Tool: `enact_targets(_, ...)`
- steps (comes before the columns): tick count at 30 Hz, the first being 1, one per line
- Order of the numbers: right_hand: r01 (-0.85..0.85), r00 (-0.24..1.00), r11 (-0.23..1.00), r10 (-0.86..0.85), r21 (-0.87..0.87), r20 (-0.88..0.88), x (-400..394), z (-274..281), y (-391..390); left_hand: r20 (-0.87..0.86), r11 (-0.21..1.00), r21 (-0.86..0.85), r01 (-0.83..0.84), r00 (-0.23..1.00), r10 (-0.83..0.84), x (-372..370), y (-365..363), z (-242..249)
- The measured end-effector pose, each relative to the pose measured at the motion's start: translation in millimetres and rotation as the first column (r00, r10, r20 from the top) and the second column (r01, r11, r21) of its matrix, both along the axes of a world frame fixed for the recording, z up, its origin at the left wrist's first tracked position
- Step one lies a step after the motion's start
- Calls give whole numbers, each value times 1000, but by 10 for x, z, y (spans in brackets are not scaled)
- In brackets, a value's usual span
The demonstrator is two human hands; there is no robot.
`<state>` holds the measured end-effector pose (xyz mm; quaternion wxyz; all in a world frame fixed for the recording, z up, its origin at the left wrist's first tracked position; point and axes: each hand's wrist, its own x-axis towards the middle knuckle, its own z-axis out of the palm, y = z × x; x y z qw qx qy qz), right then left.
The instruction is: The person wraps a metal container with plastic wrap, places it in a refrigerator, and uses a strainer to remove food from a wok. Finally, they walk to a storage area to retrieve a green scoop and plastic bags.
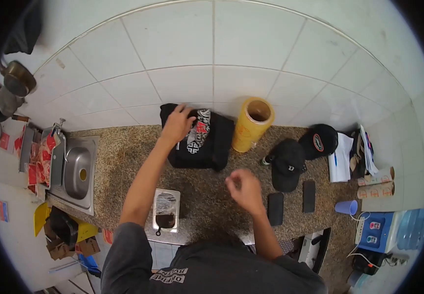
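A black cloth item (217, 142) with a white and red print lies bunched on the counter against the tiled wall; whether it covers something cannot be told. Resting on its upper left part is my left hand (178, 125), fingers spread over the fabric. My right hand (247, 192) hovers over the counter just below the cloth's right corner. Its fingers are loosely curled, with a gap to the thumb and nothing visible between them. Below the left forearm stands a metal container (167, 202), partly under clear film, holding something dark and a utensil with a looped handle.
A yellow roll of wrap (252, 125) stands right of the cloth. Farther right are two black caps (286, 166), two dark phone-like slabs (275, 209), papers (339, 157) and a purple cup (346, 207). A sink (78, 171) is at the left, a water dispenser (376, 230) at the right.
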<state>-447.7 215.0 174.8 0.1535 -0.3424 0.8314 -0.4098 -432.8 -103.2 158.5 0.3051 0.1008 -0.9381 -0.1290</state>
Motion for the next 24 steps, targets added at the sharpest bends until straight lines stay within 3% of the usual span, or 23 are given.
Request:
enact_targets(1, 66, 983, 994, -79, -83, -164, -126, 120, -1, 1, 1000, 3, 12, 1000, -12, 74, 108, 129)
enact_targets(2, 114, 934, 978, -165, -173, -316, -277, 267, -31, -14, 983, 182, -24, 1000, 27, 202, 253, 314)
enact_targets(3, 151, 843, 952, -265, -267, -468, -420, 462, -111, -22, 933, 356, -60, 997, 73, 332, 394, 497)
enact_targets(4, 164, 719, 917, -363, -362, -593, -569, 639, -211, -23, 932, 358, -60, 997, 73, 456, 521, 654)
enact_targets(6, 104, 624, 964, -254, -243, -739, -867, 828, -345, -86, 898, 431, -88, 987, 138, 754, 779, 872)
enact_targets(8, -9, 595, 1000, 28, 28, -803, -1173, 707, -493, -101, 889, 446, -99, 982, 160, 1081, 969, 931)
enact_targets(9, -20, 590, 999, 34, 28, -806, -1269, 691, -572, -125, 885, 453, -103, 976, 177, 1234, 1056, 955)
enact_targets(11, 37, 715, 927, 236, 372, -658, -1333, 692, -673, -128, 847, 518, -120, 968, 215, 1549, 1271, 976)
enact_targets(14, 68, 616, 946, 209, 316, -760, -1239, 729, -526, -73, 759, 633, -154, 964, 256, 2041, 1621, 936)
enact_targets(16, 39, 626, 963, 185, 268, -758, -1083, 819, -315, 22, 423, 902, -90, 987, 161, 2281, 1884, 762)
enact_targets(18, 9, 642, 974, 169, 227, -748, -842, 970, -116, 4, 148, 989, -7, 1000, 22, 2417, 2154, 394)
enact_targets(20, 111, 764, 985, 0, 132, -646, -557, 1231, 105, 94, -14, 995, -97, 986, -136, 2432, 2403, -18)
enact_targets(21, 109, 764, 984, 7, 140, -645, -454, 1323, 202, 93, -23, 995, -97, 987, -135, 2396, 2537, -133)
enact_targets(23, 161, 912, 987, -151, -6, -381, -277, 1401, 423, 242, 327, 926, -187, 961, -136, 2364, 2847, -301)
enact_targets(24, 166, 914, 986, -148, 15, -378, -238, 1329, 519, 247, 309, 931, -193, 958, -145, 2392, 2939, -357)
